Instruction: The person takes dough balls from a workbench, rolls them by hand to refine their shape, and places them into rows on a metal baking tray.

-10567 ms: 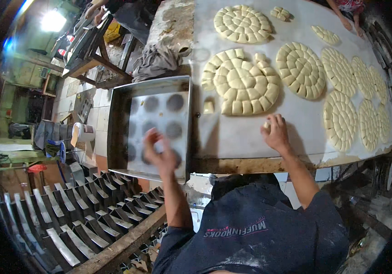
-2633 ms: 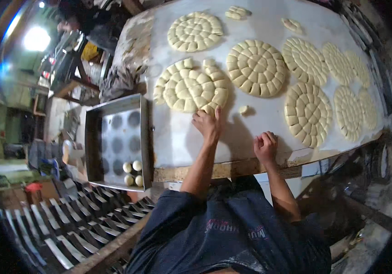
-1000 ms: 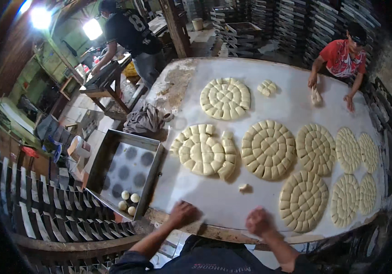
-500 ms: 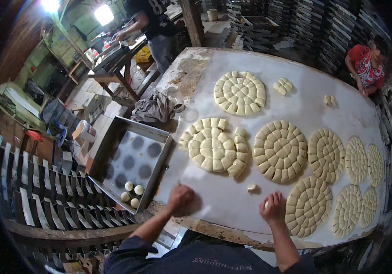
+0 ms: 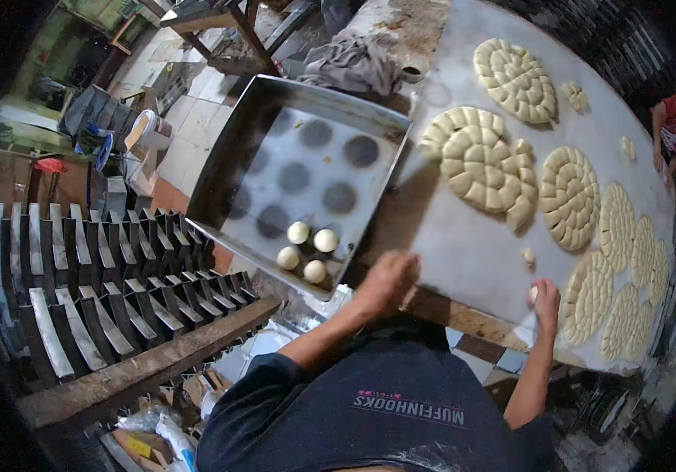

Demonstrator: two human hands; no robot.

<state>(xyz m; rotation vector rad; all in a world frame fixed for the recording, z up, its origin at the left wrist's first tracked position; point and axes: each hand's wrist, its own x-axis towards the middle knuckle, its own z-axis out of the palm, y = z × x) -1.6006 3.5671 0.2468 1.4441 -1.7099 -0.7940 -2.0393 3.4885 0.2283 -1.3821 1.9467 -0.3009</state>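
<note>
One dough piece (image 5: 534,294) inside the curled right grip (image 5: 546,305), left grip (image 5: 395,277) blurred, its hold unclear

There're 9 dough rds (image 5: 571,198), 2 sm. clusters (image 5: 574,96) & 1 tray (image 5: 318,206) w/ 4 balls (image 5: 314,271).

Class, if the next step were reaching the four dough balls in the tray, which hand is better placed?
Likely the left hand: it is nearer the tray and its dough balls. The right hand is farther off, apparently holding pale dough.
</note>
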